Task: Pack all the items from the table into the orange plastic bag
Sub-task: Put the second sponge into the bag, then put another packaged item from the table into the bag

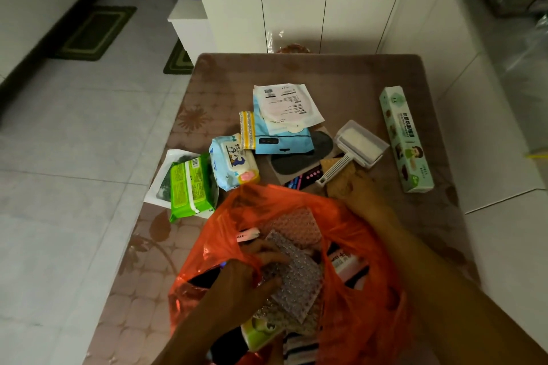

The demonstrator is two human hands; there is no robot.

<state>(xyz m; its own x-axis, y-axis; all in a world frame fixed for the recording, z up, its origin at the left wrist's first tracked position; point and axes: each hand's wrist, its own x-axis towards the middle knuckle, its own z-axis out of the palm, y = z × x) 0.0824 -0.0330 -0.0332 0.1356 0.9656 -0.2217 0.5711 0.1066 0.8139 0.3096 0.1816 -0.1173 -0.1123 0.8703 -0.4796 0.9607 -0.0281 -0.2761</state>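
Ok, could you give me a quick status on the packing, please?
Left hand in the bag, on a bubble pouch. Right hand at the lint roller. Wipes, box left on the table.

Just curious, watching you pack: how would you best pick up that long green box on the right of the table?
Grip the long green box around its middle, across the narrow width, coming from above. It lies flat on the table with clear space along both long sides, so fingers can likely close over it there.
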